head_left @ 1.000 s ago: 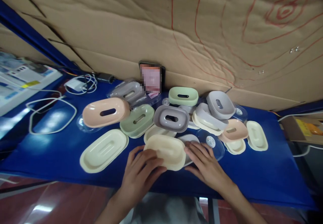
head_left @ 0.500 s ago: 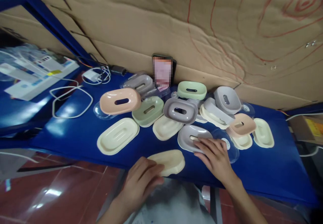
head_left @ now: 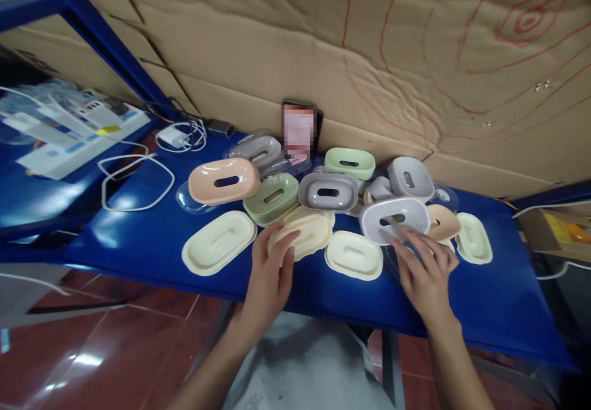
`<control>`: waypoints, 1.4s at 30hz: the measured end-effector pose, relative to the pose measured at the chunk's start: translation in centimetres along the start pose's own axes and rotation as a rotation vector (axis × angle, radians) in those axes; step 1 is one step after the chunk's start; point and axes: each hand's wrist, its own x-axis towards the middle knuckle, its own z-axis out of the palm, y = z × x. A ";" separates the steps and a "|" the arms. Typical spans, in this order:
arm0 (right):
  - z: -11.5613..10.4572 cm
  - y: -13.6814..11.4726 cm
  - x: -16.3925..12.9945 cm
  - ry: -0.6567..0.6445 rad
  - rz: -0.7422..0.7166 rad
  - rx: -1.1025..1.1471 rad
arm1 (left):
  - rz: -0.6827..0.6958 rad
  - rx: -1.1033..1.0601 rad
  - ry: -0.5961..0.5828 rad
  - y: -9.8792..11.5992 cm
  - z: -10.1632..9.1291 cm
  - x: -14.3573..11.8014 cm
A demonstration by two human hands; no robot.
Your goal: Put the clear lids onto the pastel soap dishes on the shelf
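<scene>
Nearest the body, the left hand (head_left: 270,274) reaches forward over the near edge of the blue table (head_left: 138,244), fingers curled around the near left end of a cream soap dish tray (head_left: 307,236). The thumb lies on its top rim and the fingers wrap its end, so the tray is gripped rather than merely touched. The tray's long axis runs left to right with a slight tilt up toward the far right, and it sits directly beyond this hand.

To the right, the right hand (head_left: 427,268) has its fingers spread and extended, the tips touching the near rim of a grey slotted dish (head_left: 394,219), which is lifted and tipped toward the camera. Whether the fingers fully grasp it or only prop it, I cannot tell. Its long axis also runs left to right, and it lies just beyond and slightly left of this hand.

Between the two hands a second cream tray (head_left: 354,254) lies flat, untouched, nearer the right hand.

Farther off are a cream tray on the left (head_left: 218,250), a green dish (head_left: 272,197), a pink dish (head_left: 225,180), another grey dish (head_left: 328,191), then the cardboard wall (head_left: 295,40).
</scene>
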 end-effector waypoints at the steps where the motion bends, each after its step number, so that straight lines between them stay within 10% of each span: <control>1: 0.1 0.2 -0.4 0.009 0.018 -0.011 | 0.024 0.048 -0.037 0.0 0.1 -0.2; 7: 1.5 -0.8 -2.8 -0.119 0.043 0.078 | 0.103 0.332 -0.192 -0.9 0.1 -2.1; 13: 1.7 -0.4 -2.6 -0.156 0.084 0.102 | 0.152 0.135 -0.237 -1.5 -2.7 -3.7; 19: 1.0 -2.5 -1.7 -0.180 -0.038 0.207 | -0.248 -0.041 -0.133 -1.4 -3.2 -4.1; 24: 2.5 -5.1 -1.9 -0.382 -0.128 0.238 | -0.027 0.116 -0.091 -1.7 -2.4 -4.3; 33: 3.1 -5.4 -2.7 -0.195 0.086 0.436 | 0.336 0.083 -0.349 -1.5 -2.3 -5.2; 42: 3.4 -5.5 -2.1 -0.295 0.074 0.413 | 0.290 -0.200 -0.271 -2.1 -3.5 -3.3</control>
